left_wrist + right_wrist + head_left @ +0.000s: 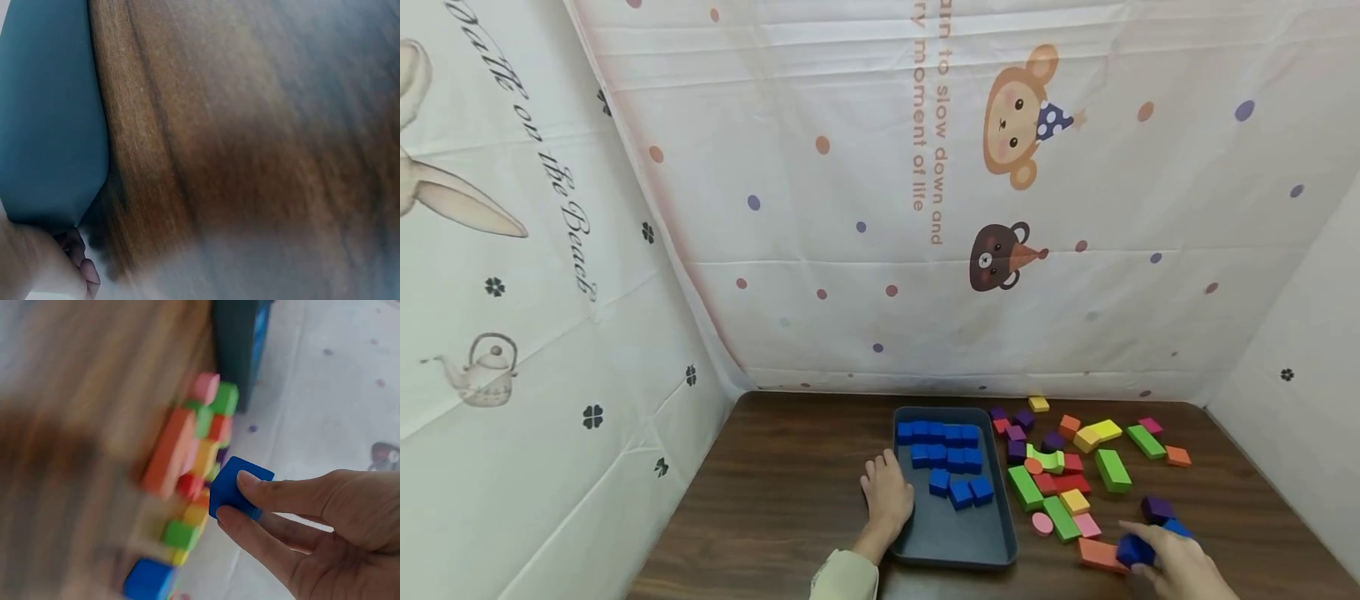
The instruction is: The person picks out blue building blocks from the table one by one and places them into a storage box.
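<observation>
In the head view my right hand pinches a blue cube at the table's front right. The right wrist view shows the thumb and fingers of that hand on opposite sides of the blue cube, above the table. A second blue block lies partly hidden behind the hand. My left hand holds the left rim of a dark grey tray. Several blue cubes sit in rough rows inside it. In the left wrist view the hand shows only partly, against the tray wall.
Right of the tray lie loose coloured blocks, among them a green block, an orange block, a pink cylinder and a purple block. Printed cloth walls the brown table at the back and sides.
</observation>
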Available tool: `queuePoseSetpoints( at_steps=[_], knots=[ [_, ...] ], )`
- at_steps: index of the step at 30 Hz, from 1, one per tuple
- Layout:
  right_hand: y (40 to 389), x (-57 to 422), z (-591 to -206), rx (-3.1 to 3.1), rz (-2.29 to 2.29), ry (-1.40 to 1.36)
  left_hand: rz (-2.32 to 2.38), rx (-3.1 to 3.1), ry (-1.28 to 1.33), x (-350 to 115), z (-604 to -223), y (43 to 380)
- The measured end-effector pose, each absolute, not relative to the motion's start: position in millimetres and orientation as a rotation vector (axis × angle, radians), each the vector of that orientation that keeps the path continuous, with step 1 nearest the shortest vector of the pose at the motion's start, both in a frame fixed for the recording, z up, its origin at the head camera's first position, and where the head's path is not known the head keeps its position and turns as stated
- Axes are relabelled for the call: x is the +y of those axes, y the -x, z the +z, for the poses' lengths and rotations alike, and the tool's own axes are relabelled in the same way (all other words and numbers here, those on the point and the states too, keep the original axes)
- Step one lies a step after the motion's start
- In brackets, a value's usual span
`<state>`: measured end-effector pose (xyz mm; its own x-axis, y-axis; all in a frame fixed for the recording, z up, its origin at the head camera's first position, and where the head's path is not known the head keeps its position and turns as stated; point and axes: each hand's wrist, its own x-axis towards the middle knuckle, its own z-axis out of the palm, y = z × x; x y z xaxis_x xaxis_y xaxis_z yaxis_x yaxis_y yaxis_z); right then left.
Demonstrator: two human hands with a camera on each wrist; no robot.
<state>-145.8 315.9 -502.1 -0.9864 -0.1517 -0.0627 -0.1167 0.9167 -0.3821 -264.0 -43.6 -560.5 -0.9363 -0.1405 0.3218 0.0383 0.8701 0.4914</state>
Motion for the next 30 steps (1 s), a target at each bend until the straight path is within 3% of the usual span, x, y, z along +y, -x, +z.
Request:
queuePoseSetpoints(
  at_steps=[11,17,21,25,30],
  knots=[
    [185,231,-465,3.065,-0.76,0.487,-0.7,-2.715,-0.107,-42,-560,264],
    [200,187,-459,3.057,-0.804,0.778,-0.644,-2.717,-0.099,-41,-563,267],
    [206,170,-461,2.942,-0.809,0.831,-0.605,-2.72,-0.088,-39,-565,267],
    [220,163,-488,2.828,-0.767,0.901,-0.608,-2.736,-0.083,-39,-566,268],
    [257,167,-562,2.819,-0.748,0.992,-0.622,-2.72,-0.096,-43,-564,270]
  ],
)
